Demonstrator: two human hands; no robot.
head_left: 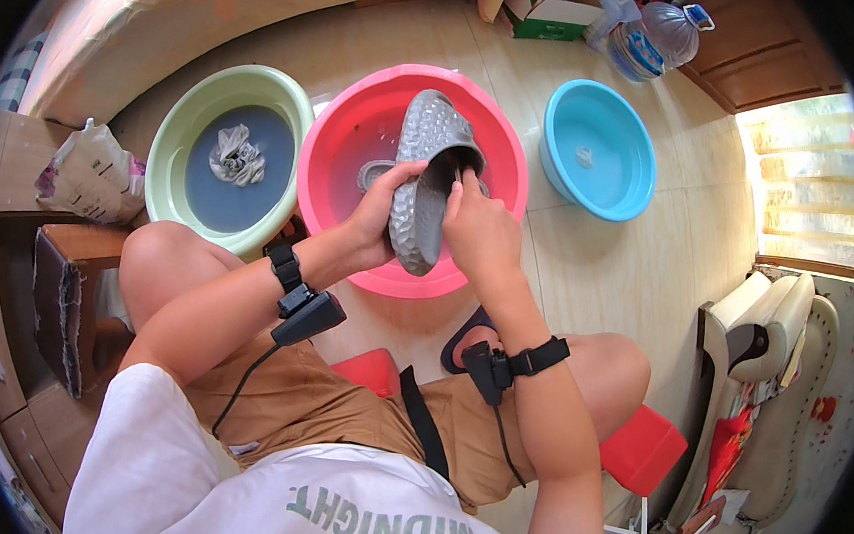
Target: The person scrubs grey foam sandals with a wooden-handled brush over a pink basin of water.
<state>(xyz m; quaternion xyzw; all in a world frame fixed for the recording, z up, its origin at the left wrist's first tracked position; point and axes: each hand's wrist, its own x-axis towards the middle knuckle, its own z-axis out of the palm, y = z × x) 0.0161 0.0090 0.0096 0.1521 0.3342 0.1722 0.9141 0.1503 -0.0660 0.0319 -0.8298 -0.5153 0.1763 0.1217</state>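
A grey clog with a bumpy surface is tilted over the pink basin, its opening facing right. My left hand grips it by the left side, thumb on the upper. At the opening, my right hand has its fingers bent and reaching in; whatever they hold is hidden inside the clog. Cloudy water fills the pink basin below. A grey thing lies in that water, partly covered by the clog and my left hand.
On the left, a green basin holds grey water and a wet pale cloth. A blue basin with clear water stands right of the pink one. Behind it are a large water bottle and a box. Folded chairs lean at the right.
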